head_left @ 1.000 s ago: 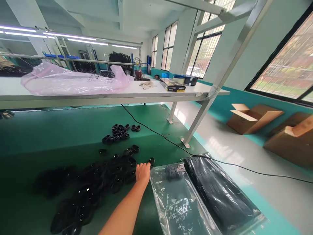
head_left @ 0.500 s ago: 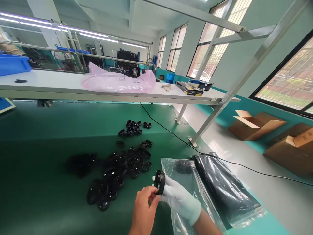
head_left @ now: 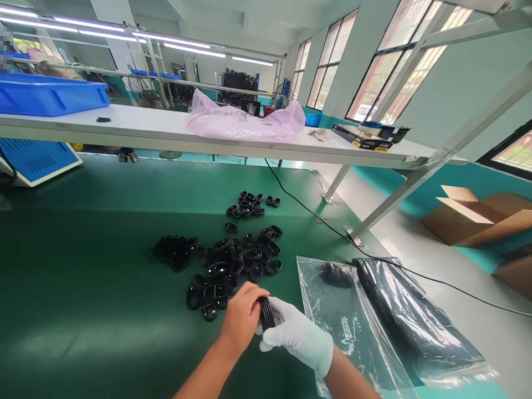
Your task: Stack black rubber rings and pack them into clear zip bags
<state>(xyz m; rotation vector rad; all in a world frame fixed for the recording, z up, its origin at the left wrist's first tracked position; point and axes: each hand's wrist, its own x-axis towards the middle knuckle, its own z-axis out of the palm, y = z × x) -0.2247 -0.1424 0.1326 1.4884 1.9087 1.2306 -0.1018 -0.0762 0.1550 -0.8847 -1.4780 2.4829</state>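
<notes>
L hand (head_left: 243,311) & gloved R hand (head_left: 296,334) grip black ring stack (head_left: 266,315) btwn them; dark bunch (head_left: 337,275) at clear bag (head_left: 332,318), right of R hand, looks done; many loose rings (head_left: 236,250) beyond L hand, prob. left.

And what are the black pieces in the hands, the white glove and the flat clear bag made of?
Black pieces: probably plastic, maybe rubber; they look smooth, dark and faintly shiny.
White glove: likely soft cloth, as it looks matt, though no weave shows.
Clear bag: seemingly thin, glossy plastic film; it's see-through and catches bright glare.
</notes>
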